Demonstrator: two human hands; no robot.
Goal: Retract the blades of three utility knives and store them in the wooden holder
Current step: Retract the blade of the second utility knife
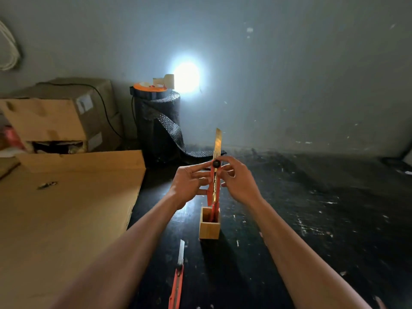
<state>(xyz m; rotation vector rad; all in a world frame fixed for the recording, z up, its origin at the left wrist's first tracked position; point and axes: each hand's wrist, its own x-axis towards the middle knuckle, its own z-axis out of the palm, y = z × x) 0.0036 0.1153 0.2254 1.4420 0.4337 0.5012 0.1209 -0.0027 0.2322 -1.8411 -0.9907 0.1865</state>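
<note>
Both your left hand and right hand pinch the light, stiff orange utility knife, seemingly standing in the square wooden holder at twelve o'clock; grip the handle, avoiding its exposed blade.

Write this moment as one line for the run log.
both hands: left hand, right hand hold upright knife, blade out | its base in wooden holder | second knife on table, blade out

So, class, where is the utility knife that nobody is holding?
It lies on the dark floor low in the head view, blade still out, just in front of the wooden holder and right of the cardboard sheet: utility knife.
</note>
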